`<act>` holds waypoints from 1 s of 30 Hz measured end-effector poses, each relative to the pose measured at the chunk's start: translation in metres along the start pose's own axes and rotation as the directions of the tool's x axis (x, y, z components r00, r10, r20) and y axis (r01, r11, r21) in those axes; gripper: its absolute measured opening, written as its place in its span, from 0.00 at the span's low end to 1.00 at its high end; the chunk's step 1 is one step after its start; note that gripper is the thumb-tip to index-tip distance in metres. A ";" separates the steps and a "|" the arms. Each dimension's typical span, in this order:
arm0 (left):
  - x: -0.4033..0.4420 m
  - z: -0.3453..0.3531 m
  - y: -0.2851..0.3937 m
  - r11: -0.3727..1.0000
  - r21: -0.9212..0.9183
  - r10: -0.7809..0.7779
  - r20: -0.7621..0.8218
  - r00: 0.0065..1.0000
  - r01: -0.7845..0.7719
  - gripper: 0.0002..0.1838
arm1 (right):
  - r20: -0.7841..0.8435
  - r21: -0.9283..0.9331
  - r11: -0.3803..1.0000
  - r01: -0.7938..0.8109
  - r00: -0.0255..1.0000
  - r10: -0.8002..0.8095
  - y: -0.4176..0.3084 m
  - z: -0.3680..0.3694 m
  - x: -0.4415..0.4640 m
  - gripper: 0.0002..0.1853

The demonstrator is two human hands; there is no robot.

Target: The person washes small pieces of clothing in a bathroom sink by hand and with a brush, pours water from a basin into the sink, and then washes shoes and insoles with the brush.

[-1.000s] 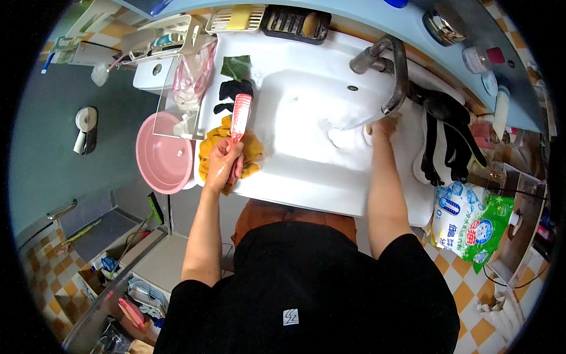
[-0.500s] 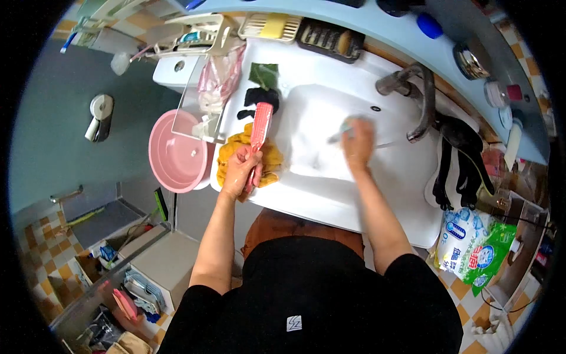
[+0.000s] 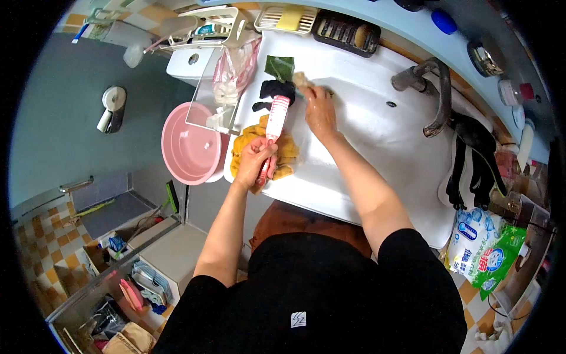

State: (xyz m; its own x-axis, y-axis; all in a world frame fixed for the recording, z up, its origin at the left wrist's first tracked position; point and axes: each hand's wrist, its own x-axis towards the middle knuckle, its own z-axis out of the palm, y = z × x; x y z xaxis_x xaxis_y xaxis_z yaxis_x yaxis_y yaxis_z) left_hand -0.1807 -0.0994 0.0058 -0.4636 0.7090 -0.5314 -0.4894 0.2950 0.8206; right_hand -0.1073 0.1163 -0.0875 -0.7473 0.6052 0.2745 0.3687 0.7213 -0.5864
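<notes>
My left hand (image 3: 256, 160) is closed around the lower end of a long, flat red-and-white thing (image 3: 277, 115), shaped like a brush. Beneath that hand lies a crumpled mustard-yellow cloth (image 3: 287, 147) on the left rim of the white sink (image 3: 407, 159). Behind it are a black cloth (image 3: 276, 89) and a dark green pad (image 3: 279, 68). My right hand (image 3: 321, 112) is at the basin's upper left edge, fingers bent over a small pale tan piece (image 3: 301, 79). Part of that piece is hidden by the fingers, and its kind is unclear.
A dark faucet (image 3: 437, 94) arches over the basin. Black gloves (image 3: 471, 147) hang at the right rim, near a detergent bag (image 3: 480, 248). To the left stand a pink basin (image 3: 191, 150) and a clear shelf (image 3: 206, 100). Soap dishes (image 3: 346, 32) line the back.
My right hand has moved from inside the basin to its upper left edge. My left hand still grips the red-and-white thing, whose whiter face now shows. The view has shifted slightly.
</notes>
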 end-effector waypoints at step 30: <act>0.005 -0.014 -0.006 0.998 -0.056 0.030 0.042 0.999 -0.028 0.10 | -0.006 0.185 0.978 -0.100 0.995 0.103 -0.016 0.014 -0.009 0.16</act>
State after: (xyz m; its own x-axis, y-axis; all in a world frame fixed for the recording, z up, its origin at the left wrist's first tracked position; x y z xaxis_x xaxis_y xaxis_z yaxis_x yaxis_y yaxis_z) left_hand -0.1903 -0.1065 -0.0044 -0.4470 0.7436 -0.4972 -0.5167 0.2390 0.8221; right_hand -0.1141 0.0947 -0.0919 -0.7020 0.6783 0.2171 0.3333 0.5823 -0.7415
